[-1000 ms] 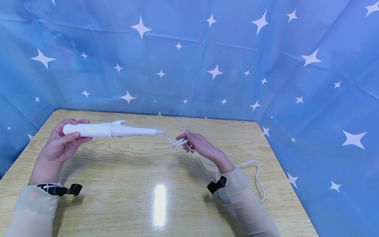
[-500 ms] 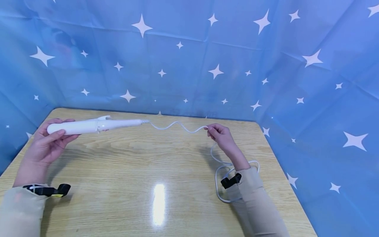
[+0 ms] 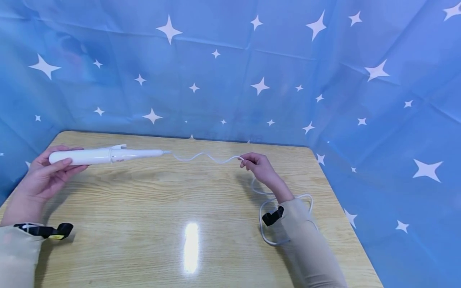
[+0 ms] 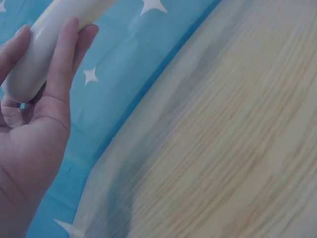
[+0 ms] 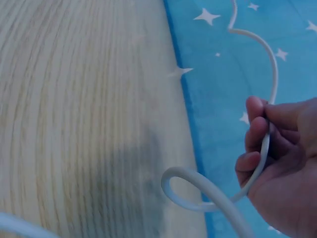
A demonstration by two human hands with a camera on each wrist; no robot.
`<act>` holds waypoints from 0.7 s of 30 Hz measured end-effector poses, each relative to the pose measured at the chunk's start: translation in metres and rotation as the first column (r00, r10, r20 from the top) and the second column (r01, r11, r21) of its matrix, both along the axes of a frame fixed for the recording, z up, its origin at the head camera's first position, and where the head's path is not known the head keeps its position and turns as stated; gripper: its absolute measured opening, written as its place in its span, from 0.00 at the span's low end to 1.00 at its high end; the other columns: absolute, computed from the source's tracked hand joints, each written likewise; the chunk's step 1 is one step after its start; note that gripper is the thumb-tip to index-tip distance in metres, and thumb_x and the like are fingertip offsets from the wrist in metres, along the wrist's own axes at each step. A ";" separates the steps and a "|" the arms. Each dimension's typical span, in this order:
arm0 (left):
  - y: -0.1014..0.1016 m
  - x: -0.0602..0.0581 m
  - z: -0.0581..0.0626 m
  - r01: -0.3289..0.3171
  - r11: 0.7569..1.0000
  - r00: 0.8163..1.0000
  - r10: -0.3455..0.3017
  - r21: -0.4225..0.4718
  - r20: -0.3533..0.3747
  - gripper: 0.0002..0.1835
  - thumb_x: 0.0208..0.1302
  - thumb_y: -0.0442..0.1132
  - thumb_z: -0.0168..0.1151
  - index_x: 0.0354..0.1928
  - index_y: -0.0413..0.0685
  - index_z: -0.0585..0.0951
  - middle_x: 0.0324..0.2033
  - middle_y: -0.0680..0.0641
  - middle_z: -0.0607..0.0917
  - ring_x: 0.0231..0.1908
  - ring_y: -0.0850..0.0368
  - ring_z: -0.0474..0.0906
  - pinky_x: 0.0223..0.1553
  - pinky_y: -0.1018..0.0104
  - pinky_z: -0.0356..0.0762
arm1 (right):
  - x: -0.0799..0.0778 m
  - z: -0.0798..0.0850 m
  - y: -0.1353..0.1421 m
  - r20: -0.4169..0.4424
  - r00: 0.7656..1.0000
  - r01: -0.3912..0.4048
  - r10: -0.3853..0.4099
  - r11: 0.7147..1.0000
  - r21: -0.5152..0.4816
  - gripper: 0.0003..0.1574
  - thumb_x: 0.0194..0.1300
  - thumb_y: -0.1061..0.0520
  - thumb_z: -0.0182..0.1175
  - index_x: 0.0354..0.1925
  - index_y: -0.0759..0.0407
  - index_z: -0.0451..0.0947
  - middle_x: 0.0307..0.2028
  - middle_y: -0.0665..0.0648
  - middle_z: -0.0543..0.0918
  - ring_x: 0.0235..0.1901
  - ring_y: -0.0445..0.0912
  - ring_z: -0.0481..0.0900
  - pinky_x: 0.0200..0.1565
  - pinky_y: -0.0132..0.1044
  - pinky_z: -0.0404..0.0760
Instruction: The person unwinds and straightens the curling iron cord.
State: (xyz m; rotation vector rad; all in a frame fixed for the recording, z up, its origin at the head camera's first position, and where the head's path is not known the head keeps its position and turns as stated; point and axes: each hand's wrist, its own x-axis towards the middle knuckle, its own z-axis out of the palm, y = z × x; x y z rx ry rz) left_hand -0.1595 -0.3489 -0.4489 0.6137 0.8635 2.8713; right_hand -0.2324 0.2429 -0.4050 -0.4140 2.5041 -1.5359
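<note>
A white curling iron is held level above the table's left side, its thick rounded end in my left hand. The thumb lies along the near side and the fingers go round the far side. In the left wrist view the same rounded end shows between thumb and fingers. A white cord leaves the slim end and runs in loose waves to my right hand, which pinches it between thumb and fingertips. Past the hand, the cord makes a small loop in the right wrist view.
The slack cord lies in loops on the wooden table, partly hidden under my right forearm. A blue curtain with white stars stands behind the table and along its sides. Each wrist wears a black camera strap.
The bunched cord by my right hand has been drawn out into a wavy line. My left hand has moved left with the curling iron. The right hand has moved right, then slightly back left.
</note>
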 end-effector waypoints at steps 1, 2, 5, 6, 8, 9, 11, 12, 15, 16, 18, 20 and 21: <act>-0.002 0.000 -0.001 -0.011 1.000 1.000 0.011 -0.020 0.010 0.26 0.73 0.13 0.29 0.59 0.27 0.77 0.58 0.30 0.81 0.57 0.36 0.81 0.53 0.41 0.81 | -0.001 -0.002 -0.002 0.006 1.000 -0.005 0.005 1.000 0.008 0.18 0.80 0.64 0.50 0.59 0.74 0.77 0.39 0.61 0.86 0.46 0.69 0.75 0.49 0.61 0.79; -0.005 -0.001 -0.002 -0.016 0.999 1.000 0.017 -0.036 0.020 0.26 0.73 0.13 0.30 0.59 0.27 0.77 0.58 0.31 0.81 0.57 0.37 0.81 0.53 0.41 0.81 | -0.002 -0.003 -0.004 0.009 1.000 -0.011 0.011 1.000 0.019 0.18 0.80 0.64 0.50 0.59 0.74 0.77 0.39 0.60 0.86 0.45 0.68 0.75 0.48 0.59 0.79; -0.010 -0.002 -0.005 -0.043 0.996 0.995 0.051 -0.084 0.087 0.26 0.73 0.13 0.32 0.59 0.29 0.79 0.57 0.34 0.82 0.56 0.41 0.82 0.51 0.40 0.83 | -0.003 -0.005 -0.009 0.008 1.000 -0.012 0.012 0.999 0.044 0.17 0.80 0.65 0.51 0.57 0.74 0.78 0.38 0.60 0.86 0.43 0.67 0.75 0.44 0.57 0.78; -0.013 -0.002 -0.006 -0.047 0.995 0.992 0.058 -0.093 0.115 0.26 0.73 0.13 0.33 0.59 0.30 0.79 0.57 0.36 0.81 0.55 0.41 0.82 0.50 0.40 0.84 | -0.003 -0.005 -0.010 0.002 1.000 -0.013 0.013 0.999 0.052 0.16 0.79 0.65 0.51 0.57 0.74 0.79 0.38 0.60 0.85 0.43 0.67 0.76 0.43 0.57 0.78; -0.018 -0.003 -0.008 -0.060 0.991 0.982 0.080 -0.120 0.171 0.25 0.73 0.14 0.36 0.58 0.31 0.80 0.56 0.38 0.81 0.53 0.43 0.83 0.48 0.40 0.85 | -0.002 -0.006 -0.013 -0.007 1.000 -0.019 0.019 0.998 0.065 0.16 0.79 0.66 0.51 0.56 0.73 0.79 0.38 0.61 0.85 0.43 0.68 0.76 0.43 0.57 0.78; -0.020 -0.004 -0.010 -0.063 0.989 0.976 0.089 -0.133 0.200 0.24 0.73 0.14 0.37 0.58 0.32 0.81 0.55 0.39 0.81 0.51 0.43 0.84 0.47 0.40 0.86 | -0.002 -0.006 -0.014 -0.007 1.000 -0.022 0.023 0.998 0.067 0.16 0.79 0.66 0.51 0.56 0.73 0.79 0.38 0.62 0.85 0.43 0.68 0.76 0.43 0.57 0.79; -0.026 -0.004 -0.012 -0.056 0.985 0.963 0.097 -0.164 0.252 0.24 0.74 0.15 0.39 0.57 0.35 0.82 0.54 0.43 0.79 0.48 0.42 0.85 0.46 0.41 0.87 | -0.003 -0.008 -0.015 -0.004 0.999 -0.034 0.034 0.997 0.074 0.15 0.79 0.67 0.52 0.56 0.74 0.79 0.38 0.63 0.85 0.43 0.68 0.76 0.43 0.57 0.79; -0.029 -0.004 -0.014 -0.052 0.982 0.958 0.100 -0.183 0.267 0.23 0.74 0.16 0.40 0.57 0.36 0.82 0.54 0.44 0.79 0.47 0.42 0.85 0.46 0.41 0.87 | -0.003 -0.009 -0.016 -0.001 0.999 -0.040 0.041 0.996 0.078 0.15 0.79 0.67 0.52 0.55 0.74 0.79 0.38 0.63 0.85 0.42 0.67 0.76 0.43 0.56 0.79; -0.038 -0.004 -0.019 -0.034 0.967 0.943 0.115 -0.253 0.313 0.22 0.76 0.18 0.41 0.57 0.40 0.82 0.52 0.46 0.78 0.44 0.38 0.87 0.44 0.42 0.88 | -0.003 -0.011 -0.019 0.011 0.998 -0.058 0.057 0.993 0.106 0.15 0.78 0.67 0.52 0.55 0.74 0.80 0.38 0.62 0.86 0.41 0.63 0.77 0.42 0.51 0.80; -0.040 -0.003 -0.021 -0.032 0.958 0.937 0.128 -0.285 0.324 0.22 0.76 0.19 0.42 0.58 0.41 0.82 0.51 0.47 0.76 0.43 0.39 0.87 0.44 0.43 0.89 | -0.004 -0.011 -0.021 0.011 0.998 -0.066 0.065 0.991 0.120 0.15 0.78 0.66 0.53 0.55 0.73 0.80 0.38 0.61 0.86 0.40 0.61 0.77 0.41 0.48 0.80; -0.044 -0.002 -0.024 -0.039 0.938 0.921 0.167 -0.343 0.351 0.21 0.76 0.20 0.44 0.58 0.44 0.81 0.49 0.48 0.76 0.41 0.39 0.88 0.43 0.45 0.89 | -0.005 -0.011 -0.024 0.009 0.997 -0.081 0.081 0.985 0.150 0.15 0.78 0.66 0.52 0.56 0.72 0.80 0.38 0.60 0.86 0.38 0.56 0.77 0.40 0.44 0.79; -0.046 -0.002 -0.027 -0.064 0.904 0.896 0.239 -0.423 0.375 0.19 0.76 0.22 0.49 0.58 0.48 0.80 0.49 0.49 0.74 0.39 0.41 0.89 0.42 0.48 0.90 | -0.007 -0.012 -0.028 0.001 0.996 -0.091 0.093 0.979 0.182 0.15 0.79 0.65 0.52 0.56 0.71 0.80 0.38 0.59 0.86 0.37 0.52 0.76 0.39 0.41 0.78; -0.047 -0.002 -0.028 -0.079 0.888 0.884 0.272 -0.453 0.379 0.18 0.76 0.23 0.51 0.58 0.49 0.79 0.50 0.50 0.72 0.39 0.43 0.89 0.42 0.50 0.90 | -0.008 -0.012 -0.030 -0.004 0.995 -0.093 0.096 0.977 0.194 0.15 0.79 0.65 0.52 0.56 0.71 0.80 0.38 0.59 0.86 0.37 0.51 0.76 0.38 0.40 0.78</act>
